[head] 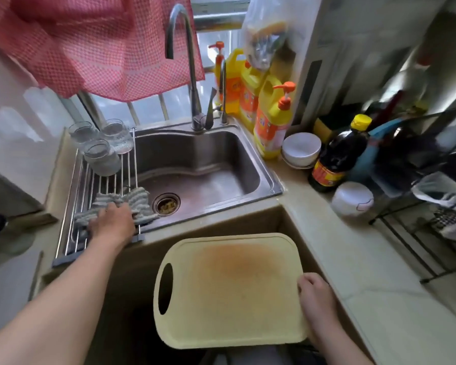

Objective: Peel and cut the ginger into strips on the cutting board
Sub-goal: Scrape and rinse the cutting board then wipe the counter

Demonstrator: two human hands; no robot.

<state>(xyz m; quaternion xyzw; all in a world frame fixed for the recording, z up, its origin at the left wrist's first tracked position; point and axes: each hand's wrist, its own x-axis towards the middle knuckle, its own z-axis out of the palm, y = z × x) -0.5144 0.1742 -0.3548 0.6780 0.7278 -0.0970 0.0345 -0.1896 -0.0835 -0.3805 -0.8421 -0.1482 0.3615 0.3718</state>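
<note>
The board is held off the counter, in front of its edge and over a dark gap. It is gripped at its right edge by the right hand, with fingers curled over the rim. Its face is bare apart from an orange stain. It is judged to be held clear because it has not yet been set down for work.

The left hand is laid on a striped cloth on the rack across the left of the sink. Its fingertips are sunk in the folds, so it cannot be told whether the cloth is gripped. The cloth is probably wanted for wiping or for bedding the board.

No ginger is seen, and no knife or peeler is made out. Peeling and cutting are judged not begun.

Three jars stand at the far end of the rack. To the right of the sink, the counter is taken up by detergent bottles, stacked bowls and a dark bottle. This leaves only the nearer stretch for the board.
</note>
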